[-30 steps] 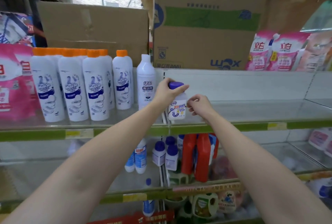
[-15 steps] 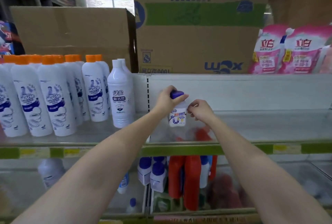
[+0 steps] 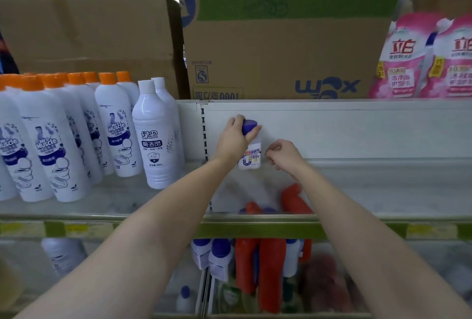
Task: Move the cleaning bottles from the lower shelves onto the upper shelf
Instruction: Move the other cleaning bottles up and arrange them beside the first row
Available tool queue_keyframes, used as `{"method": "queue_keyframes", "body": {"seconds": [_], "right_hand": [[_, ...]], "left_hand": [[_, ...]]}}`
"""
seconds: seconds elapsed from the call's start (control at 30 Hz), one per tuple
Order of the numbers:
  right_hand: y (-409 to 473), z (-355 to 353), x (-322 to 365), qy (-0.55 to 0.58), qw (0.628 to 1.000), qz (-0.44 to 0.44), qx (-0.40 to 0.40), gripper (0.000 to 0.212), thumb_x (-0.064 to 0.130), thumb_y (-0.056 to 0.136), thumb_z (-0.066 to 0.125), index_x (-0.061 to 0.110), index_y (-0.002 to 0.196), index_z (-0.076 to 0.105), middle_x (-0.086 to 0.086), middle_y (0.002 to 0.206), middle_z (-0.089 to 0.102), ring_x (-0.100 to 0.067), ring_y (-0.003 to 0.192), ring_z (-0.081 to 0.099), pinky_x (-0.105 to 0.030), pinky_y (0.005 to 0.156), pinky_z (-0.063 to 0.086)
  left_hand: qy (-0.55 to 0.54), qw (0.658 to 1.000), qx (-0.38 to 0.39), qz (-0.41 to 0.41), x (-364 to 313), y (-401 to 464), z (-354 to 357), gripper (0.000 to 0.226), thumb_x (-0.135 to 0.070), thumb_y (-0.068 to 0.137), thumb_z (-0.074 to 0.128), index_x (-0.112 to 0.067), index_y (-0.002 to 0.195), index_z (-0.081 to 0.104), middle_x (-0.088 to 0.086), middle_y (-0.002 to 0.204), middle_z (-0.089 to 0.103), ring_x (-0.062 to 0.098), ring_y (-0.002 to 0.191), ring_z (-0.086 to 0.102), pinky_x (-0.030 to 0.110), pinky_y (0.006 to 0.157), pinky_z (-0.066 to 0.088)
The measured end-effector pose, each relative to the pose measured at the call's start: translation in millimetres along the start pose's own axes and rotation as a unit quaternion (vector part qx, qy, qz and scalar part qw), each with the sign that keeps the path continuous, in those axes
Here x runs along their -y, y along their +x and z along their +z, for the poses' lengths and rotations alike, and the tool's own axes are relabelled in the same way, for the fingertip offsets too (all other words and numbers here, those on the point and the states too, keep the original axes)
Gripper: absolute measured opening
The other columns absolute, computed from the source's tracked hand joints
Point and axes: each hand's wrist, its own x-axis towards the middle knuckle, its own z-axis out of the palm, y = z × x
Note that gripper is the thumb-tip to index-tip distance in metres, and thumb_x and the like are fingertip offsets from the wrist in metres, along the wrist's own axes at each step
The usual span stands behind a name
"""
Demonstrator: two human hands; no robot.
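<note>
Upright, purple-capped bottle, cap up, left hand gripping

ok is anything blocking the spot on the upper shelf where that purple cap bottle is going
Nothing visible does. The left hand grips the purple-capped bottle by its cap at the back of the upper shelf, whose right bay looks bare. The nearest white bottle stands apart to the left, beyond the divider.

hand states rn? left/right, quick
Left hand: closed on the purple cap of the small bottle.
Right hand: fingers curled beside the bottle; contact or grip cannot be told.
</note>
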Motion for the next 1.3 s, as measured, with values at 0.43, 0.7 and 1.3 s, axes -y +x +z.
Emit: {"method": "queue_keyframes", "body": {"seconds": [0.43, 0.7, 1.3], "right_hand": [[-19.6, 4.2, 17.8, -0.011, 1.000, 0.009, -0.011, 0.006, 0.012, 0.085, 0.059, 0.018, 0.083, 0.060, -0.007, 0.081, 0.064, -0.022, 0.069, 0.058, -0.027, 0.052, 0.044], [-64.0, 25.0, 47.4, -0.012, 0.999, 0.016, -0.032, 0.011, 0.010, 0.087, 0.063, 0.016, 0.080, 0.057, -0.009, 0.080, 0.067, -0.021, 0.065, 0.059, -0.028, 0.051, 0.045], [-210.2, 109.7, 107.3, -0.046, 0.996, 0.035, -0.075, 0.015, 0.003, 0.090, 0.059, 0.014, 0.081, 0.054, -0.014, 0.083, 0.063, -0.016, 0.056, 0.057, -0.020, 0.044, 0.041]], "left_hand": [[-0.027, 0.998, 0.027, -0.059, -9.3, -5.6, -14.1, 0.050, -0.044, 0.089, 0.071, -0.016, 0.113, 0.038, 0.007, 0.111, 0.043, 0.032, 0.093, 0.055, 0.044, 0.085, 0.051], [0.038, 0.990, 0.108, -0.088, 1.8, -45.4, -55.9, 0.024, -0.021, 0.093, 0.068, -0.006, 0.109, 0.057, 0.010, 0.097, 0.061, 0.027, 0.090, 0.061, 0.038, 0.080, 0.053], [0.058, 0.963, 0.261, -0.023, 17.4, -152.9, -187.2, 0.012, -0.017, 0.094, 0.061, -0.006, 0.092, 0.065, 0.010, 0.071, 0.070, 0.018, 0.051, 0.061, 0.026, 0.044, 0.050]]}}
